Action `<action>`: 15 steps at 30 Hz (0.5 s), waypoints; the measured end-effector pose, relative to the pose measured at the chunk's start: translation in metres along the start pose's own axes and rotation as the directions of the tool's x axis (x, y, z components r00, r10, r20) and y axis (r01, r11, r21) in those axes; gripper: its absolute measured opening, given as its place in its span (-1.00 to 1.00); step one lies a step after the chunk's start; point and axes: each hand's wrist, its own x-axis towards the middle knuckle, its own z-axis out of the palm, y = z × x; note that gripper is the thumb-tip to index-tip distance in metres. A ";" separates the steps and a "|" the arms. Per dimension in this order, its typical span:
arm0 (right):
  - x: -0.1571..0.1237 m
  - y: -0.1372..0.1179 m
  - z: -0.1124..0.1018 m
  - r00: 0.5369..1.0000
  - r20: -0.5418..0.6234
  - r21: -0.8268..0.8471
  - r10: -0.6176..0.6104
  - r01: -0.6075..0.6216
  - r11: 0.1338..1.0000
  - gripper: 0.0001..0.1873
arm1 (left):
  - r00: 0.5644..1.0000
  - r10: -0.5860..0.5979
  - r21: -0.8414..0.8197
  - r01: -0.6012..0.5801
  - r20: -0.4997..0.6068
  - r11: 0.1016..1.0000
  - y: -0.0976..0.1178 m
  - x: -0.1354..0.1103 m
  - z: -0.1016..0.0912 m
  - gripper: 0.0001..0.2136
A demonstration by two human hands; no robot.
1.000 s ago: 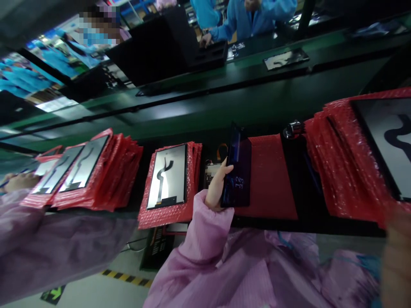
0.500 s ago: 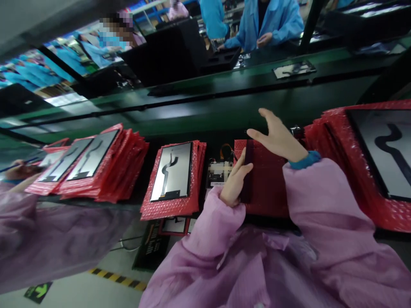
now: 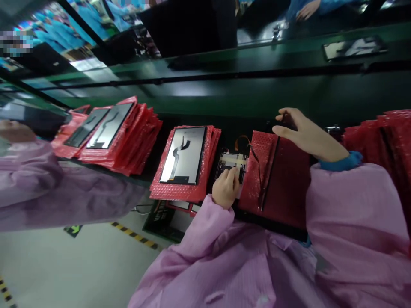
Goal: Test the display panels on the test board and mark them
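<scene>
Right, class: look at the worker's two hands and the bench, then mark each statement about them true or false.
1. The left hand rests its fingers on a small circuit board. True.
2. The right hand is at the top end of a thin dark panel standing on edge. True.
3. That panel stands on a blue mat. False: it is on a red bubble-wrap sheet.
4. A panel lies flat on a red stack left of the circuit board. True.
5. The worker's sleeves are green. False: the sleeve is pink with a blue cuff.
</scene>
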 end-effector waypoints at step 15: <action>-0.004 -0.011 0.000 0.999 0.014 -0.018 0.034 -0.034 0.999 -0.31 | 0.961 0.262 0.255 -0.277 0.094 0.927 -0.018 -0.012 0.011 -0.64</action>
